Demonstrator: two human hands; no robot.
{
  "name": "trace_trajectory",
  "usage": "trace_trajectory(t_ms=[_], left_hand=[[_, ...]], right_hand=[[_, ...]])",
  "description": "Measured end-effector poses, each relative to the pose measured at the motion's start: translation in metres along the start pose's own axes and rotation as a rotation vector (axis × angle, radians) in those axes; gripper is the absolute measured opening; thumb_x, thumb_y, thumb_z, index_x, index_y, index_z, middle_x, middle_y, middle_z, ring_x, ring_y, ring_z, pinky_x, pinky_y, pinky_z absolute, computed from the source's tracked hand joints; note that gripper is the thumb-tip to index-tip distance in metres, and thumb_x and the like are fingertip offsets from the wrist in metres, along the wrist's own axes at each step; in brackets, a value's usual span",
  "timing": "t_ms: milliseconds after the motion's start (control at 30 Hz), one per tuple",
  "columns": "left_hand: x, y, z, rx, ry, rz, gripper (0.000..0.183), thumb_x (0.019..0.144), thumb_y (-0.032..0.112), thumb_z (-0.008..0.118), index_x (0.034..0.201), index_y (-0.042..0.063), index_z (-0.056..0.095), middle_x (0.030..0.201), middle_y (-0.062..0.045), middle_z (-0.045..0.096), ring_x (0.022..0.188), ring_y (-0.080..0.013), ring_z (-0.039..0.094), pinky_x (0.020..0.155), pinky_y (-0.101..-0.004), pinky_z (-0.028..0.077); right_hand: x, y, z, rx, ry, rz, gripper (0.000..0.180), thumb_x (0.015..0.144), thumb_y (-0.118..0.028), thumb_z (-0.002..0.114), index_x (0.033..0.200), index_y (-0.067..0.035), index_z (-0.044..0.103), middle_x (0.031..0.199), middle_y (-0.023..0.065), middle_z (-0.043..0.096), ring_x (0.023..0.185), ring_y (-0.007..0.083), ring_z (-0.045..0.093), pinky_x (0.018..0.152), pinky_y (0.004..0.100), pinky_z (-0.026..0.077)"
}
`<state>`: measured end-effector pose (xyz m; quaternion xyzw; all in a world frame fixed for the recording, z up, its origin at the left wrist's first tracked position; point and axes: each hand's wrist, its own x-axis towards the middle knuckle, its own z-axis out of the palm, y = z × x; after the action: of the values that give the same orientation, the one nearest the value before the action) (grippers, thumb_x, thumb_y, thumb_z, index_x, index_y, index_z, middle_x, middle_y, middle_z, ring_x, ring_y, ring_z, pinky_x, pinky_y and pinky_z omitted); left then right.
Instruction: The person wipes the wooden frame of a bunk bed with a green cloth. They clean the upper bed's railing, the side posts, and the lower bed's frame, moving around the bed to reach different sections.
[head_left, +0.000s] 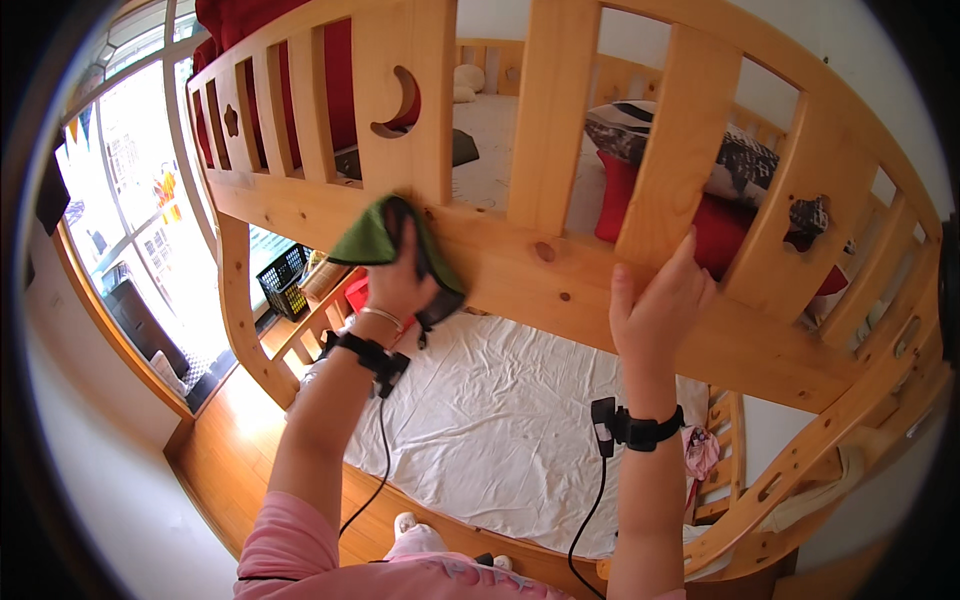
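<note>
My left hand (401, 285) presses a green and dark-grey cloth (367, 236) against the lower board of the upper bunk's wooden guardrail (495, 262). Part of the cloth is folded under the fingers, and its dark corner hangs below the board. To the right, my right hand (660, 307) touches the same board at the foot of a wide slat (671, 142), thumb and index finger spread and no loose thing in it. Each wrist wears a black strap with a small cabled device. A moon-shaped cutout (397, 105) pierces the panel above the cloth.
Below is the lower bunk's mattress with a wrinkled white sheet (480, 420). A wooden ladder rail (780, 480) slopes down at right. Red and patterned pillows (675, 150) lie on the upper bunk. A black crate (285, 281) stands behind the left post, near a bright glazed door (135, 187).
</note>
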<state>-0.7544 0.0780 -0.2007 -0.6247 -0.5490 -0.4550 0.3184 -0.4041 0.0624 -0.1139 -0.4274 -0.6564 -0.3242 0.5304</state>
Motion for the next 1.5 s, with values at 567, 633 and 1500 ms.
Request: trace_trajectory(t_ms=[567, 633, 1500], left_hand=[[0.103, 0.036, -0.042, -0.324, 0.131, 0.403, 0.077, 0.08, 0.034, 0.066, 0.148, 0.007, 0.043, 0.136, -0.027, 0.051, 0.126, -0.0452, 0.048, 0.106, -0.0531, 0.039], [0.128, 0.03, -0.051, -0.318, 0.124, 0.402, 0.076, 0.08, 0.032, 0.066, 0.148, 0.008, 0.043, 0.133, -0.026, 0.053, 0.122, -0.0436, 0.052, 0.102, -0.0512, 0.043], [0.276, 0.115, -0.08, -0.128, 0.444, 0.49, 0.065, 0.091, 0.041, 0.057, 0.147, 0.011, 0.042, 0.097, -0.019, 0.069, 0.097, -0.0374, 0.063, 0.099, -0.0502, 0.042]], right_hand=[[-0.001, -0.147, 0.067, 0.092, 0.068, -0.182, 0.072, 0.097, -0.047, 0.049, 0.143, 0.007, 0.035, 0.144, 0.0234, 0.045, 0.134, 0.0476, 0.038, 0.11, 0.0612, 0.025], [0.003, -0.165, 0.079, 0.1, 0.066, -0.098, 0.07, 0.098, -0.049, 0.047, 0.142, 0.006, 0.039, 0.141, 0.0212, 0.048, 0.135, 0.048, 0.035, 0.11, 0.0622, 0.024], [0.023, -0.175, 0.079, 0.023, -0.071, -0.104, 0.029, 0.087, -0.033, 0.064, 0.095, -0.006, 0.057, 0.095, 0.009, 0.062, 0.096, 0.0294, 0.058, 0.106, 0.0511, 0.031]])
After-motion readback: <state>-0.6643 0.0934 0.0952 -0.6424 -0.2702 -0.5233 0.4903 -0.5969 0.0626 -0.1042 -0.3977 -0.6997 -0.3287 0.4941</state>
